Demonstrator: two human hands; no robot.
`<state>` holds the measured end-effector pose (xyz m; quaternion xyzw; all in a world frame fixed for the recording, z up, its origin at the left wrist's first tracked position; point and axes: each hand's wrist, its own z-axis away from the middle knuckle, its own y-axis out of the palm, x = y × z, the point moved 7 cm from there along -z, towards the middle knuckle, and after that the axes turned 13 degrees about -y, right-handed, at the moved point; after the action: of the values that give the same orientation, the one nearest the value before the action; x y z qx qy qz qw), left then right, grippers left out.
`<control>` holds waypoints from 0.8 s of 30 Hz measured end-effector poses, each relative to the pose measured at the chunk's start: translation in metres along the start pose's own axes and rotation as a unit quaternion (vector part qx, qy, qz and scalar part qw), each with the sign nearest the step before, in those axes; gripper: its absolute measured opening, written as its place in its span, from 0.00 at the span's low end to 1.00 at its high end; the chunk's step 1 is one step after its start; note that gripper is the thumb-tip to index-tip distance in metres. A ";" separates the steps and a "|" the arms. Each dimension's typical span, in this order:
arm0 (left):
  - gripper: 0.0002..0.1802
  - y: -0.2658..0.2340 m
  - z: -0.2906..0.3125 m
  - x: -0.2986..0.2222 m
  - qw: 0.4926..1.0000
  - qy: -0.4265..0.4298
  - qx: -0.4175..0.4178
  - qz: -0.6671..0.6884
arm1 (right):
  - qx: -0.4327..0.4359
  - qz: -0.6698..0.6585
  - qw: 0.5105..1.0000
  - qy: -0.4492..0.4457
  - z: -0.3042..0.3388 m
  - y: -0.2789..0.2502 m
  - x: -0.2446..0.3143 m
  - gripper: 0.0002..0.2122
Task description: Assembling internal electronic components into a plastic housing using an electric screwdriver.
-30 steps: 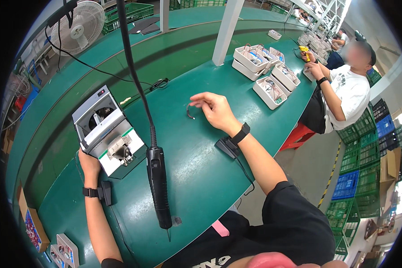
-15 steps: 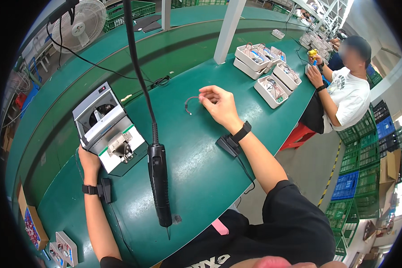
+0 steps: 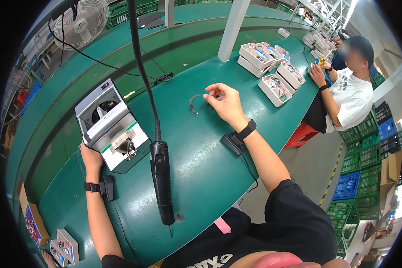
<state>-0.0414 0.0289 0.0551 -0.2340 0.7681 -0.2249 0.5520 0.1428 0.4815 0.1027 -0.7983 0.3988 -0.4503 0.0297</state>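
Over the middle of the bench, my right hand (image 3: 226,103) pinches a short, thin dark-red wire (image 3: 191,102) between thumb and fingers. A small white connector dangles at the wire's free end. My left hand (image 3: 92,158) is against the near left side of a grey and black screw feeder (image 3: 113,125); the machine hides its fingers. Right of the feeder hangs a black electric screwdriver (image 3: 161,183) on its cable, bit pointing down. Both wrists wear black bands with cabled black boxes.
White trays (image 3: 274,90) with wires and parts are grouped at the back right. A co-worker (image 3: 347,89) sits beyond them. A grey post (image 3: 233,31) rises from the bench. At lower left are a cardboard box (image 3: 33,225) of small parts and more white trays (image 3: 68,245).
My right hand has turned slightly, still with the wire. Another person's hand has appeared by the lower-left trays. The co-worker's hands have shifted. The whole view has moved a little.
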 end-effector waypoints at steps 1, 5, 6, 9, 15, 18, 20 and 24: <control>0.18 0.000 0.000 0.001 1.000 -0.001 0.004 0.001 | 0.004 0.000 1.000 0.012 0.000 0.001 -0.001 0.09; 0.18 0.000 0.002 -0.006 1.000 -0.001 0.002 -0.004 | 0.000 -0.017 0.999 0.031 0.003 0.002 -0.009 0.09; 0.18 0.000 0.003 -0.008 1.000 -0.002 0.002 -0.005 | 0.001 -0.018 0.999 0.032 0.003 0.002 -0.010 0.09; 0.19 0.002 0.003 -0.012 1.000 -0.012 0.018 0.018 | -0.004 -0.058 0.997 0.047 0.003 0.003 -0.013 0.09; 0.18 -0.002 0.003 -0.006 1.000 -0.001 -0.004 -0.008 | 0.001 -0.069 0.995 0.070 0.003 0.004 -0.008 0.08; 0.18 -0.001 0.001 -0.005 1.000 -0.002 -0.006 -0.008 | -0.005 -0.085 0.993 0.077 0.003 0.003 -0.010 0.08; 0.18 0.001 0.001 -0.007 1.000 0.001 0.003 -0.004 | 0.002 -0.093 0.993 0.078 0.003 0.001 -0.012 0.07; 0.18 0.000 0.003 -0.010 1.000 0.007 0.007 -0.006 | 0.011 -0.101 0.992 0.076 0.004 0.004 -0.011 0.07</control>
<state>-0.0357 0.0341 0.0615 -0.2332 0.7693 -0.2349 0.5465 0.1398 0.4848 0.0908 -0.7973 0.3125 -0.5150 -0.0377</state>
